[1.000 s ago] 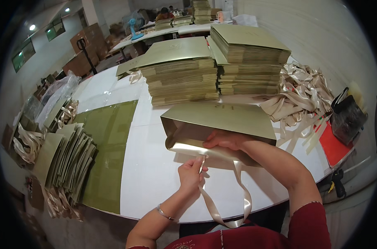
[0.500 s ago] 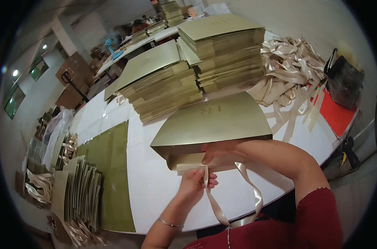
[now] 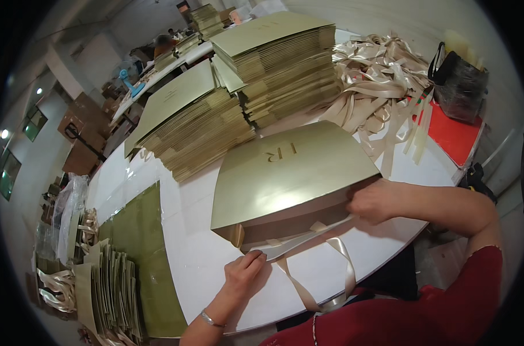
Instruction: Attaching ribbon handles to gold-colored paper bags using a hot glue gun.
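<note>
A flat gold paper bag (image 3: 291,170) lies on the white table (image 3: 193,259) with its mouth toward me. My left hand (image 3: 244,275) pinches the near lip of the bag at its left, by a cream ribbon handle (image 3: 325,277) that loops down over the table edge. My right hand (image 3: 372,200) grips the bag's right corner, pulling the opening apart. A second ribbon end (image 3: 237,234) shows at the bag's left corner.
Two tall stacks of gold bags (image 3: 273,63) stand behind. A heap of cream ribbons (image 3: 377,81) lies at the right, beside a red sheet (image 3: 455,135) and a black bag (image 3: 458,86). Folded bags (image 3: 109,288) and a green sheet (image 3: 144,248) lie at left.
The view has swung and the bag now lies closer. My hands have spread apart along the bag's mouth, the left toward its left end, the right at its right corner.
</note>
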### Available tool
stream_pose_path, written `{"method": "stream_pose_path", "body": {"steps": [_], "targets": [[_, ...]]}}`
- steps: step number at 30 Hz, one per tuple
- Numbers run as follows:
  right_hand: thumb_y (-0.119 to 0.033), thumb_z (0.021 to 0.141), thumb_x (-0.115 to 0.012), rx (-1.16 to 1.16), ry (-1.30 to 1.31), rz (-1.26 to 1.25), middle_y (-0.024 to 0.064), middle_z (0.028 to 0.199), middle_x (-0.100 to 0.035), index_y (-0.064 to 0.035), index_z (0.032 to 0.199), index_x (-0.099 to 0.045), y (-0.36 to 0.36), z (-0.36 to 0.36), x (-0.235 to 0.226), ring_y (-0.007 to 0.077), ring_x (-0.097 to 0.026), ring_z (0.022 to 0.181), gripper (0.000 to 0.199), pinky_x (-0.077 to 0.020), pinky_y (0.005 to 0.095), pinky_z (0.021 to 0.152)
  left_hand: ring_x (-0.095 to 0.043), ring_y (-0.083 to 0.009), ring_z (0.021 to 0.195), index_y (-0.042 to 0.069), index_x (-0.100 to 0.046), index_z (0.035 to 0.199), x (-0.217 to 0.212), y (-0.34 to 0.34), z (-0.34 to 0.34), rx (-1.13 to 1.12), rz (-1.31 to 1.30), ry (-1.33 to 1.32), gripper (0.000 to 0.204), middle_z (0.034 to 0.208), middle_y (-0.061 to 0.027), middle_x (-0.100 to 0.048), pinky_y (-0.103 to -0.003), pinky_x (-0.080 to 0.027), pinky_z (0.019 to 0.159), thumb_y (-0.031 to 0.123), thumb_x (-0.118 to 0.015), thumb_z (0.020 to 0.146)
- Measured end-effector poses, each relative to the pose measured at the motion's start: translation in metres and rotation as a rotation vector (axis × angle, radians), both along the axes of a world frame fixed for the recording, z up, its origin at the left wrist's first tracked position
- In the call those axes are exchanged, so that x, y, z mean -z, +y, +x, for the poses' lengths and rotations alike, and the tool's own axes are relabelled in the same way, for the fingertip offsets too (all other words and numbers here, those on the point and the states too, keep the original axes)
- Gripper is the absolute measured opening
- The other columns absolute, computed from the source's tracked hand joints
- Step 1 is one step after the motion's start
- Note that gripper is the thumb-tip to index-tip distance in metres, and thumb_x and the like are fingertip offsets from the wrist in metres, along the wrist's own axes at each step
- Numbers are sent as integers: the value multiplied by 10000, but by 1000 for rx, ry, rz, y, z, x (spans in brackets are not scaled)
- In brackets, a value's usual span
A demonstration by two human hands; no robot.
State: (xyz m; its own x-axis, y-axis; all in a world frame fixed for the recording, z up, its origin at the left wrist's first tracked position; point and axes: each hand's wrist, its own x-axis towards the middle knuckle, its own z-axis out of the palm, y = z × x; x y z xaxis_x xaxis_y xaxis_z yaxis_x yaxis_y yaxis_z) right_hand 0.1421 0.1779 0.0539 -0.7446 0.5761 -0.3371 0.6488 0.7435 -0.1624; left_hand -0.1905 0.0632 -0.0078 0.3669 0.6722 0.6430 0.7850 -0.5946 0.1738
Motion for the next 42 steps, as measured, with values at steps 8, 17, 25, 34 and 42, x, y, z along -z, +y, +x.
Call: {"method": "stream_pose_path", "body": {"steps": [8, 17, 25, 34, 42], "targets": [[-135, 715, -575, -187, 72, 833, 99, 909, -665, -70, 774, -652, 16, 16, 46, 224, -621, 997, 118, -507, 358, 736, -614, -240, 537, 73, -643, 785, 0, 25, 24, -103, -19, -17, 124, 734, -83, -635, -323, -483, 448, 26, -715, 696], [-139, 751, -629, -216, 723, 335, 56, 828, -562, -72, 819, -601, -34, 20, 64, 239, -571, 801, 100, -480, 371, 715, -620, -247, 544, 81, -681, 837, 0, 38, 38, -166, -1, -33, 125, 748, -79, -651, -327, -492, 444, 56, -720, 721], [-144, 778, -602, -139, 492, 343, 98, 838, -593, -69, 894, -600, -54, -27, 47, 267, -596, 828, 138, -479, 389, 733, -632, -239, 573, 86, -694, 876, 7, 41, 37, -147, 0, 34, 152, 793, -69, -655, -324, -504, 469, 19, -676, 741], [-149, 771, -622, 259, 470, 291, 169, 688, -625, -60, 771, -637, -8, 6, 24, 356, -635, 717, 91, -501, 446, 646, -625, -219, 607, 133, -700, 969, 5, 33, 33, -48, -70, 128, 300, 791, -57, -613, -316, -497, 500, -10, -668, 707], [-142, 743, -582, 341, 275, 310, 184, 718, -663, -53, 754, -693, 7, -30, 23, 354, -663, 732, 143, -514, 447, 666, -653, -250, 702, 147, -718, 968, 1, 33, 36, -129, -195, 136, 254, 846, -61, -636, -357, -517, 549, 23, -638, 762]]}}
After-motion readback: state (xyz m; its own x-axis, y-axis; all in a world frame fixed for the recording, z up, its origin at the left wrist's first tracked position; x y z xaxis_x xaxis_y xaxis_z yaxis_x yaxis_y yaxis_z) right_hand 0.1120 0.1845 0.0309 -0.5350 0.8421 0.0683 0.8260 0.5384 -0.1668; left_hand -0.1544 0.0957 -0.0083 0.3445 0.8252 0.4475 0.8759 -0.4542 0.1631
